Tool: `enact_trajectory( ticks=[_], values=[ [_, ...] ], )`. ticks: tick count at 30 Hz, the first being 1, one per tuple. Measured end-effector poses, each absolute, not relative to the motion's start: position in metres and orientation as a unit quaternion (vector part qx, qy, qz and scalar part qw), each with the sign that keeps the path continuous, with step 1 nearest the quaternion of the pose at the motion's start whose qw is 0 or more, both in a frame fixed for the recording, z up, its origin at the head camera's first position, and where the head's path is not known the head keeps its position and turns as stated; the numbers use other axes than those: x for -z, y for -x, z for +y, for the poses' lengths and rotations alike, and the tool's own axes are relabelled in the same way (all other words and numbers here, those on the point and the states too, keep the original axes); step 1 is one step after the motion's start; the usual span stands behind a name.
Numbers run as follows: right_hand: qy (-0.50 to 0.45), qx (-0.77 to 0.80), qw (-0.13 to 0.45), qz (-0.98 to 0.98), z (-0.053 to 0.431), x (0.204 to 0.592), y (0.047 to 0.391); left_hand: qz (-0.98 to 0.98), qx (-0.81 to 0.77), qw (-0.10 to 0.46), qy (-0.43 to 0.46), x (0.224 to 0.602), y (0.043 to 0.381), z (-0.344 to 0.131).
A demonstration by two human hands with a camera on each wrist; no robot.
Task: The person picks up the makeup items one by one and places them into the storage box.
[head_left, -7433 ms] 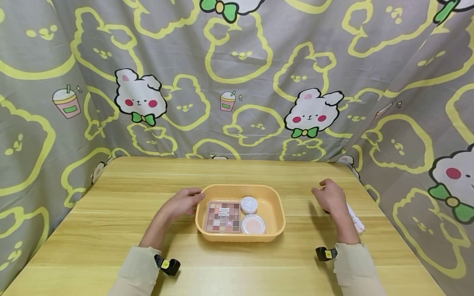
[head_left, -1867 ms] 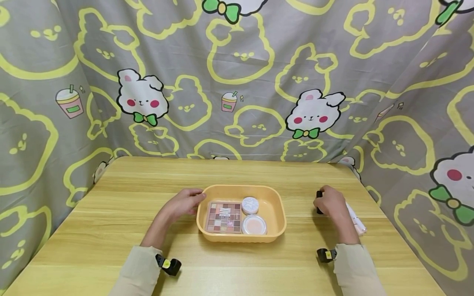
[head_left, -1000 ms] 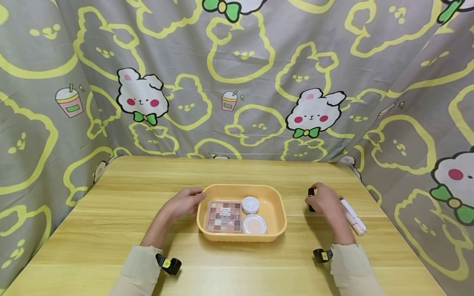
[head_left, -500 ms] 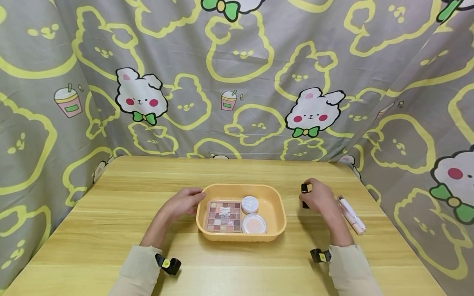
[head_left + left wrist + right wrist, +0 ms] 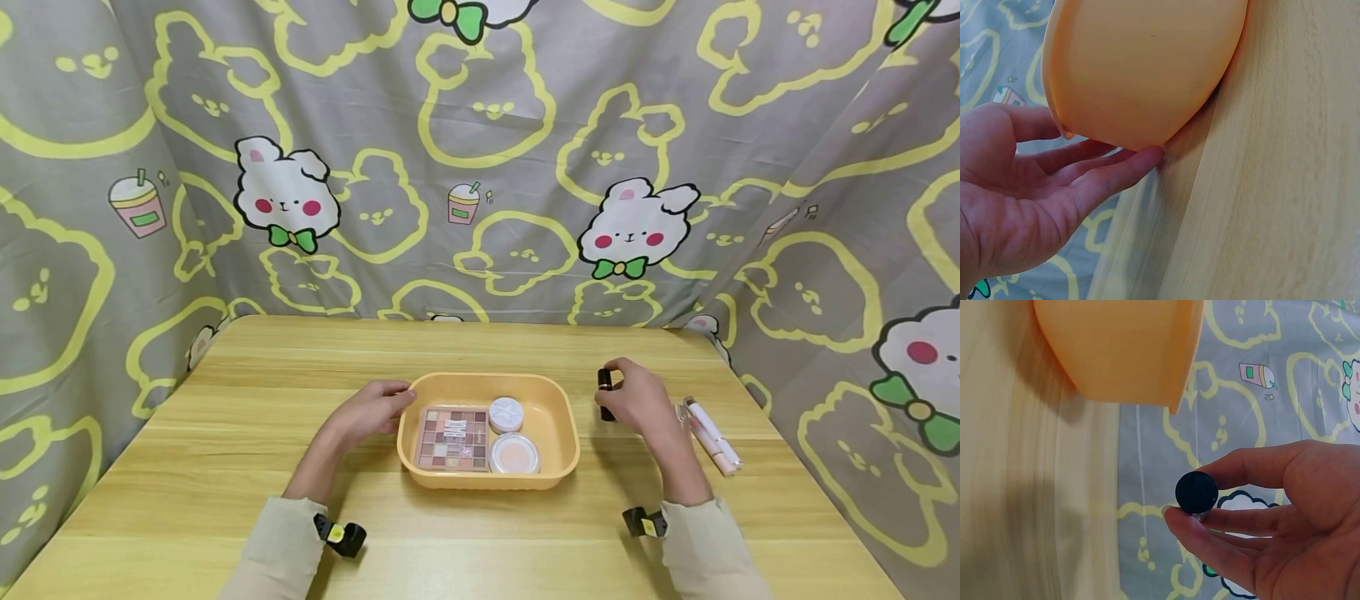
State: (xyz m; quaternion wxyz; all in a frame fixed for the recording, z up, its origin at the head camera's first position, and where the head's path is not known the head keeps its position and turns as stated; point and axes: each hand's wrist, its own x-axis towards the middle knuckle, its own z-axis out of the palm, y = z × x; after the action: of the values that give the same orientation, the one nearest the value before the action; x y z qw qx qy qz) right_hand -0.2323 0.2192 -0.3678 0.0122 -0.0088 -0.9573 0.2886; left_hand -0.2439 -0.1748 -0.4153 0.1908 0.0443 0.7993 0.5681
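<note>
A yellow plastic basket (image 5: pixel 562 467) stands mid-table. In it lie an eyeshadow palette (image 5: pixel 452 440), a white round compact with a star lid (image 5: pixel 506 414) and a clear-lidded powder compact (image 5: pixel 514 454). My left hand (image 5: pixel 375 411) holds the basket's left end, thumb at the rim and the other fingers against the outer wall, as the left wrist view shows. Right of the basket, my right hand (image 5: pixel 637 400) pinches a black lipstick tube (image 5: pixel 604 394) with a gold band, held upright. Its round black end (image 5: pixel 1197 492) faces the right wrist camera.
Behind my right hand's wrist, a white tube (image 5: pixel 716 433) and a pale pink tube (image 5: pixel 708 447) lie side by side on the wooden table (image 5: pixel 465 542). A small clear item (image 5: pixel 681 411) is beside them. A patterned curtain (image 5: pixel 510 125) encloses the back and sides.
My right hand has taken hold of the black lipstick at the right and carried it left toward the basket, uncovering the tubes. My left hand and the basket have stayed put.
</note>
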Motion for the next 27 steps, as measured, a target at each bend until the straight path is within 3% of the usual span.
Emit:
enact_trajectory(
  ticks=[27],
  values=[
    [-0.012,-0.333,0.023,-0.942,0.181,0.359,0.219,0.794,-0.576,0.188,-0.041,0.417,0.244,-0.174]
  ],
)
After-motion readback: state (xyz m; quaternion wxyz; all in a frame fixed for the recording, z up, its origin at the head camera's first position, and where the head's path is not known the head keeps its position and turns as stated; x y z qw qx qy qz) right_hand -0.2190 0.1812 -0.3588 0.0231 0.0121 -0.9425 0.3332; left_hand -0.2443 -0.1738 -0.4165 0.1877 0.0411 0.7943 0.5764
